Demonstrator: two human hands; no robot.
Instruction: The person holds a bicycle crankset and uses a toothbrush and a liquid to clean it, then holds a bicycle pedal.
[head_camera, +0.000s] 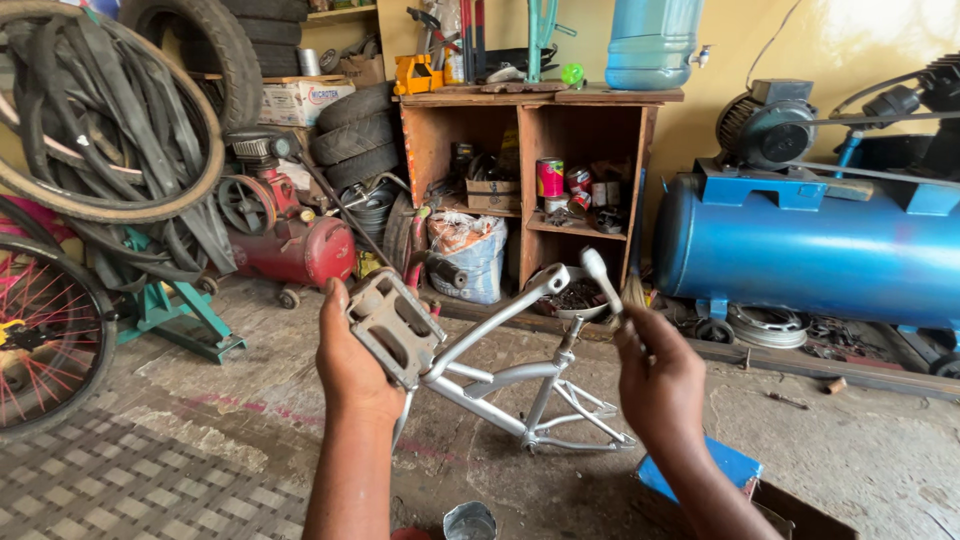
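My left hand (352, 360) holds a grey bicycle pedal (392, 325) fixed to a silver crank arm (500, 313) that reaches up and right to its far end (596, 268). My right hand (660, 380) grips a small paintbrush (633, 290), bristles up, right beside that far end of the crank. Behind both hands a silver bicycle frame (540, 400) lies on the concrete floor.
A blue compressor tank (830, 250) stands at right, a red compressor (290, 245) at left. A wooden shelf (530, 130) with cans and tools is at the back. Tyres and wheels (90, 120) are piled left. A small tin (470, 522) and a blue box (715, 465) sit near my arms.
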